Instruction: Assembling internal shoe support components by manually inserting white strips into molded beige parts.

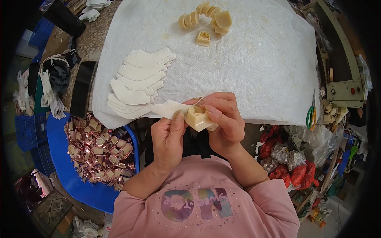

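At the table's near edge, both hands work one cream block (198,118).
The left hand (168,137) pins a white strip (171,108) on it with the thumb; the right hand (224,119) grips the block to steady it. More strips (137,81) lie stacked at 10 o'clock, within reach; spare blocks (206,22) at 12.

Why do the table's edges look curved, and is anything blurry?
Head view: the fisheye lens bends the white sheet's edges and blackens the corners; light is even and soft, shadows faint; both hands, left and right, and the cream block look sharp; rim clutter smears.
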`<state>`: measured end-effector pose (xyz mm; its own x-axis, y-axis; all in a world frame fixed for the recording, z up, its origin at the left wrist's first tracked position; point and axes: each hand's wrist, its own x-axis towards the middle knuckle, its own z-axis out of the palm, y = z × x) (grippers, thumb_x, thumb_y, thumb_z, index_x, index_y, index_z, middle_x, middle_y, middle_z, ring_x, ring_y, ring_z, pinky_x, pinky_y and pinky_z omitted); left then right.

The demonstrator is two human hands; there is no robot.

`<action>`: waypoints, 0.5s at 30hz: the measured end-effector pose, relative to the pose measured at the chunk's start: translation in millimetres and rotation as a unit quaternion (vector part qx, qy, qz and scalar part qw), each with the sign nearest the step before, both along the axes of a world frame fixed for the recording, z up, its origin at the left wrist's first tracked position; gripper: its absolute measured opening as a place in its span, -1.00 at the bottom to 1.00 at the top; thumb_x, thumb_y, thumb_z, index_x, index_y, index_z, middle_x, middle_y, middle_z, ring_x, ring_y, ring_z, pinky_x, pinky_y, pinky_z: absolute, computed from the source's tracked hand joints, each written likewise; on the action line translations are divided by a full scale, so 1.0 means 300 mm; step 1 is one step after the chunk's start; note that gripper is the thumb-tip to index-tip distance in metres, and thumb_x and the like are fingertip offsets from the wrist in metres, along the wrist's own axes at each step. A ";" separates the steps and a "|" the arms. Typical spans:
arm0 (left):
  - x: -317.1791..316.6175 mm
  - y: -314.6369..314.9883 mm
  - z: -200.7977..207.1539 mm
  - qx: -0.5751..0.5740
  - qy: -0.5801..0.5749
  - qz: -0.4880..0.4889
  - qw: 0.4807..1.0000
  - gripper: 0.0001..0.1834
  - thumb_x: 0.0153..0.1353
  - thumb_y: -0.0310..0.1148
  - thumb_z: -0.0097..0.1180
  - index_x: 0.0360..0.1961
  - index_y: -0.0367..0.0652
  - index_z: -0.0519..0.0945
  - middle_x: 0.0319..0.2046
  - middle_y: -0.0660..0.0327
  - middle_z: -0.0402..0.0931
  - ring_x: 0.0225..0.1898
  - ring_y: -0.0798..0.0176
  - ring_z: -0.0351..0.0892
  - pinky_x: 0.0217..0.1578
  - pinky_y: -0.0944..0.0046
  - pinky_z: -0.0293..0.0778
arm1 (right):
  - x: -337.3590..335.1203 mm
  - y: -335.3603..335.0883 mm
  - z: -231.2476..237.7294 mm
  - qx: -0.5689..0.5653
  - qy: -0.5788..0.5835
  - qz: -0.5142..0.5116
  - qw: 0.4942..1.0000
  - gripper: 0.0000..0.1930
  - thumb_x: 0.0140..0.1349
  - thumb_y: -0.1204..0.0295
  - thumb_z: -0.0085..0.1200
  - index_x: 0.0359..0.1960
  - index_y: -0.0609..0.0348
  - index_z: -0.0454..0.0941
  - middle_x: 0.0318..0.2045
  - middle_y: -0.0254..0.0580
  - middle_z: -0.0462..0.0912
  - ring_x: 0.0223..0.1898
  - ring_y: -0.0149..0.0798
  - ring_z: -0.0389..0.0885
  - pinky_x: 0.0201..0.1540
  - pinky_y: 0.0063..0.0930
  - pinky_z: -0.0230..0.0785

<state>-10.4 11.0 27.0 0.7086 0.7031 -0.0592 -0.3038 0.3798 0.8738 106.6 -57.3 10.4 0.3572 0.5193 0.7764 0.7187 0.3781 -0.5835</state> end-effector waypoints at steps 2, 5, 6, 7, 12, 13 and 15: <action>0.005 -0.010 0.004 0.020 -0.005 0.011 1.000 -0.61 0.39 -0.33 -0.25 -0.03 -0.50 0.44 -0.12 0.05 0.51 -0.17 0.40 0.49 -0.19 0.45 0.41 | 0.003 0.006 -0.002 0.000 -0.011 -0.008 1.000 -0.52 -0.24 0.78 0.07 -0.15 0.21 0.48 -0.25 -0.10 0.54 -0.25 -0.05 0.47 -0.25 -0.34 0.39; 0.005 -0.022 0.006 0.029 0.023 0.032 0.999 -0.61 0.40 -0.35 -0.27 -0.02 -0.52 0.43 -0.11 0.04 0.51 -0.15 0.36 0.49 -0.18 0.43 0.43 | -0.005 0.009 -0.004 -0.018 -0.045 -0.044 0.998 -0.53 -0.26 0.73 0.10 -0.17 0.20 0.49 -0.28 -0.13 0.55 -0.31 -0.09 0.42 -0.28 -0.32 0.32; 0.003 -0.026 0.003 0.053 0.042 0.048 0.997 -0.61 0.40 -0.35 -0.27 -0.01 -0.52 0.43 -0.15 0.08 0.52 -0.21 0.41 0.48 -0.23 0.45 0.42 | -0.008 0.010 -0.003 -0.035 -0.068 -0.071 0.995 -0.54 -0.26 0.71 0.12 -0.18 0.18 0.49 -0.31 -0.16 0.56 -0.34 -0.12 0.38 -0.29 -0.31 0.26; 0.002 -0.027 0.000 0.078 0.061 0.065 0.993 -0.60 0.40 -0.35 -0.27 -0.01 -0.51 0.43 -0.18 0.11 0.54 -0.27 0.46 0.47 -0.28 0.48 0.40 | -0.007 0.011 -0.002 -0.035 -0.067 -0.070 0.995 -0.54 -0.26 0.71 0.12 -0.18 0.18 0.49 -0.31 -0.16 0.56 -0.34 -0.12 0.38 -0.29 -0.31 0.26; -0.013 0.031 -0.016 0.188 0.081 0.041 0.978 -0.65 0.37 -0.36 -0.21 -0.07 -0.45 0.48 -0.37 0.22 0.54 -0.49 0.56 0.32 -0.47 0.54 0.26 | 0.009 0.016 -0.011 -0.045 -0.083 -0.090 0.991 -0.65 -0.28 0.58 0.18 -0.32 0.08 0.54 -0.33 -0.30 0.57 -0.38 -0.20 0.32 -0.23 -0.30 0.00; -0.011 0.039 -0.005 0.210 0.083 0.059 0.972 -0.68 0.36 -0.36 -0.18 -0.12 -0.43 0.51 -0.43 0.25 0.53 -0.54 0.58 0.26 -0.51 0.55 0.22 | 0.014 0.014 -0.009 -0.047 -0.083 -0.091 0.991 -0.65 -0.28 0.58 0.18 -0.32 0.08 0.54 -0.33 -0.30 0.57 -0.38 -0.20 0.32 -0.23 -0.30 0.00; -0.032 0.068 0.005 0.267 0.125 0.081 0.952 -0.70 0.34 -0.38 -0.15 -0.16 -0.42 0.53 -0.46 0.25 0.53 -0.54 0.58 0.26 -0.52 0.55 0.22 | 0.022 0.009 0.008 -0.070 -0.114 -0.098 0.986 -0.70 -0.26 0.53 0.18 -0.36 0.05 0.54 -0.37 -0.35 0.56 -0.39 -0.21 0.33 -0.21 -0.25 -0.02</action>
